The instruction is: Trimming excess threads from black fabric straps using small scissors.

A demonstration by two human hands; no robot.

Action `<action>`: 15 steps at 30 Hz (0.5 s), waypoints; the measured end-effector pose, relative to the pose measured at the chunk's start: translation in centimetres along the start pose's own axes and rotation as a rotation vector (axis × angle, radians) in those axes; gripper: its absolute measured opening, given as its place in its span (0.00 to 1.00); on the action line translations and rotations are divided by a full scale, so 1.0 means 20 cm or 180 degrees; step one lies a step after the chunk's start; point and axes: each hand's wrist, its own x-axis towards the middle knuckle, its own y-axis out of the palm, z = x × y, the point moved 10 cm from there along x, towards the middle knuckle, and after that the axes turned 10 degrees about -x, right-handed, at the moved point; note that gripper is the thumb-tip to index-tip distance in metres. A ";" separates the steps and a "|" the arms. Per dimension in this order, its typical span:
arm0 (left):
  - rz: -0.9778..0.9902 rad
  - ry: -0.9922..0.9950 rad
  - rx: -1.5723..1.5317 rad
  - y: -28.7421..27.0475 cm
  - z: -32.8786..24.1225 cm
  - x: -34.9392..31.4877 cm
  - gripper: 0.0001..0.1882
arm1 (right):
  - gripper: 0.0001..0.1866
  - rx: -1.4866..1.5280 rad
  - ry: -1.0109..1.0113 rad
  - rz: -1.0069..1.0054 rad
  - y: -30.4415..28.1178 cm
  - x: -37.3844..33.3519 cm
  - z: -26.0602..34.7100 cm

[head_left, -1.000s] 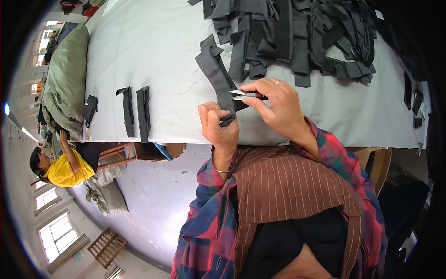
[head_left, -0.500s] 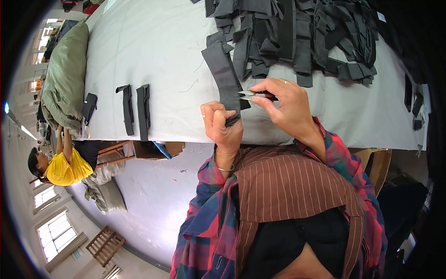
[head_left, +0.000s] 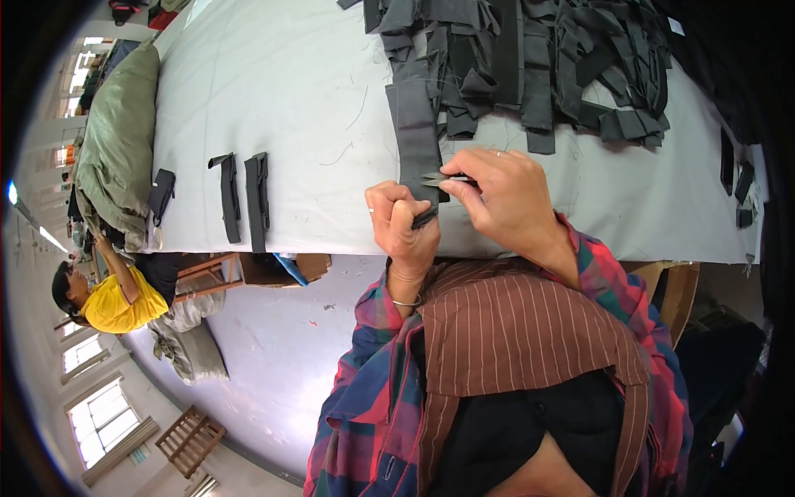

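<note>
Here a dark grey strip [head_left: 416,132] lies flat on the table's [head_left: 290,99] near edge, its far end meeting the heap [head_left: 538,58]. Two strips [head_left: 246,199] lie left. The left hand [head_left: 404,228] pinches its near end; the right hand [head_left: 505,199] grips small snips [head_left: 439,178] touching it.

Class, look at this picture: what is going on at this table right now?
A person at a grey-covered table holds a dark grey fabric strip by its near end in the left hand. The right hand holds small metal snips against that strip. A heap of similar dark strips lies behind, and two finished-looking strips lie apart to the left.
</note>
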 end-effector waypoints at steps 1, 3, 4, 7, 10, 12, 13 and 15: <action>0.0002 0.0003 -0.0001 0.00 0.00 0.00 0.18 | 0.07 0.0001 0.0001 -0.0004 0.00 0.00 0.01; 0.0076 0.0036 0.0007 0.01 -0.01 0.00 0.18 | 0.08 -0.0277 -0.0045 0.0031 0.00 0.01 0.03; 0.0076 0.0037 0.0009 0.01 -0.01 -0.01 0.18 | 0.08 -0.0275 -0.0046 0.0031 0.00 0.01 0.04; 0.0086 0.0033 -0.0012 0.01 0.00 -0.01 0.18 | 0.07 -0.0431 -0.0044 0.0163 0.03 0.01 0.04; 0.0096 0.0042 -0.0030 0.02 -0.01 -0.01 0.18 | 0.07 -0.0338 -0.0115 0.0047 0.04 0.02 0.05; 0.0130 0.0085 -0.0128 0.03 -0.02 0.00 0.18 | 0.07 -0.0330 -0.0211 0.0069 0.06 0.03 0.06; 0.0131 0.0083 -0.0122 0.03 -0.02 0.00 0.18 | 0.07 -0.0324 -0.0212 0.0071 0.05 0.03 0.06; 0.0135 0.0257 -0.0113 0.02 -0.04 0.01 0.18 | 0.07 -0.0096 -0.0094 -0.0019 0.02 0.05 0.03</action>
